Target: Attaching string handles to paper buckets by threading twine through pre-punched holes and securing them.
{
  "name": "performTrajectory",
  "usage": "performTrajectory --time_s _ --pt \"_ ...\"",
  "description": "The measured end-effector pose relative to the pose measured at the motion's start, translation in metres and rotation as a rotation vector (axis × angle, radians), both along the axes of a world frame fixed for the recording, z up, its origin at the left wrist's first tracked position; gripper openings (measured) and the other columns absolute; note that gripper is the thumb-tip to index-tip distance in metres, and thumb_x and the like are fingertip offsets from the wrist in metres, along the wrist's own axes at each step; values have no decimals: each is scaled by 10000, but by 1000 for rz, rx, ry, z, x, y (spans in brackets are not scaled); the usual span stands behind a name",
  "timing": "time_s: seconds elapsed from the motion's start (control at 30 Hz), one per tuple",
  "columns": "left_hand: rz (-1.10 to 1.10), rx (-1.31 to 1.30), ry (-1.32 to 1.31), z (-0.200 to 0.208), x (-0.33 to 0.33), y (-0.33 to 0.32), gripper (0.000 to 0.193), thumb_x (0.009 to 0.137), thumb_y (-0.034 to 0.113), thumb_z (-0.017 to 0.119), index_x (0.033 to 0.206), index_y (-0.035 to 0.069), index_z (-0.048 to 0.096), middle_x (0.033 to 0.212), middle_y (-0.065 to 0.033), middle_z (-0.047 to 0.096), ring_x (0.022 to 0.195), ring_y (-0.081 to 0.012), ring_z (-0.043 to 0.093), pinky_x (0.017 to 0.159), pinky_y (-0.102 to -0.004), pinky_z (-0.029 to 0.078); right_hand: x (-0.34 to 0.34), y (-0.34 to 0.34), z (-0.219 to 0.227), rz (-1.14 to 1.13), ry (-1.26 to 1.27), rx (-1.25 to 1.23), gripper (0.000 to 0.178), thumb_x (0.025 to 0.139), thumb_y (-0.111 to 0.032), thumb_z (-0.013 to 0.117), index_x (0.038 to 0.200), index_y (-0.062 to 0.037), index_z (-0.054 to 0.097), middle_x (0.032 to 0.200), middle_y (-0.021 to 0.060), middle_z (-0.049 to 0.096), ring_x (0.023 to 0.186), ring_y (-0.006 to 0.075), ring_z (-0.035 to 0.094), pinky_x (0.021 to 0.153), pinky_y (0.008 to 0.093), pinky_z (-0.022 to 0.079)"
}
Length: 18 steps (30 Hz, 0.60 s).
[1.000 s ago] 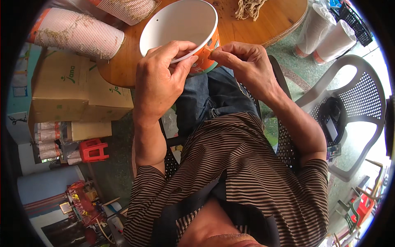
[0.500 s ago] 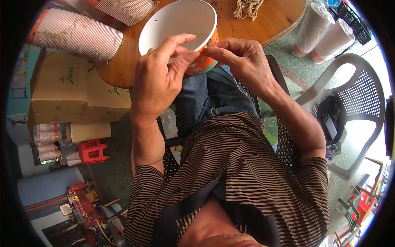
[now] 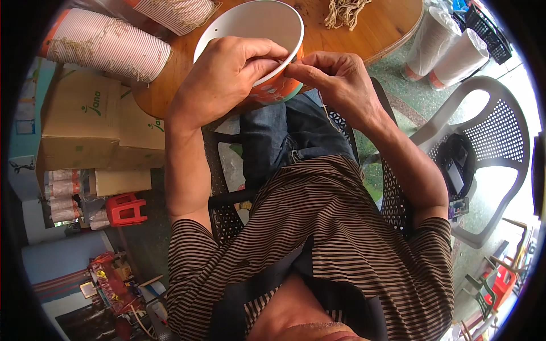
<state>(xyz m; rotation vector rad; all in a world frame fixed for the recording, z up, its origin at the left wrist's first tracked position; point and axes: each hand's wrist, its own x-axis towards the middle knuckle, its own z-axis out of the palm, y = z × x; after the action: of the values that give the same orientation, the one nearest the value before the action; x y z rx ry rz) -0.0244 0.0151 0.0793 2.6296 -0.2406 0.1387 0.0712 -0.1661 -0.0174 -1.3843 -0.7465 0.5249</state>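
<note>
A paper bucket, white inside and orange and green outside, leans tilted at the table's near edge above my lap. Its wall has a small hole on the far left. My left hand reaches over the near rim, thumb and fingers pinched together against the inner wall. On the outer side, just below the rim at the right, the thumb and forefinger of my right hand are pinched together. Whatever the fingertips hold is too small or hidden to make out. A bundle of beige strings lies on the table beyond my right hand.
Stacked paper buckets with strings lie at the left of the wooden table, above cardboard boxes. Wrapped bucket stacks stand right, near a grey plastic chair holding a black bag. A red stool is lower left.
My left hand has dipped from above the rim into the bucket, its fingers closing at the inner wall. The right hand stays at the outer wall, almost unmoved. The bucket has shifted slightly right.
</note>
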Motion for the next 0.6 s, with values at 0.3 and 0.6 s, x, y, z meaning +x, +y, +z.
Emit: performTrajectory --time_s 0.3,0.6 --pt "-46 48 -89 -1 5 2 133 956 69 657 1050 -6 714 924 -133 741 842 -231 727 785 -322 546 0 0 -1 16 -26 17 318 962 -296 739 973 19 784 689 -45 628 625 3 480 527 230 372" --pt "-137 32 -127 -4 5 9 125 963 64 651 1047 -8 710 916 -150 736 833 -236 734 766 -328 551 -1 0 3 4 -5 -6 321 966 -293 734 980 24 779 695 -46 625 629 5 479 530 232 376"
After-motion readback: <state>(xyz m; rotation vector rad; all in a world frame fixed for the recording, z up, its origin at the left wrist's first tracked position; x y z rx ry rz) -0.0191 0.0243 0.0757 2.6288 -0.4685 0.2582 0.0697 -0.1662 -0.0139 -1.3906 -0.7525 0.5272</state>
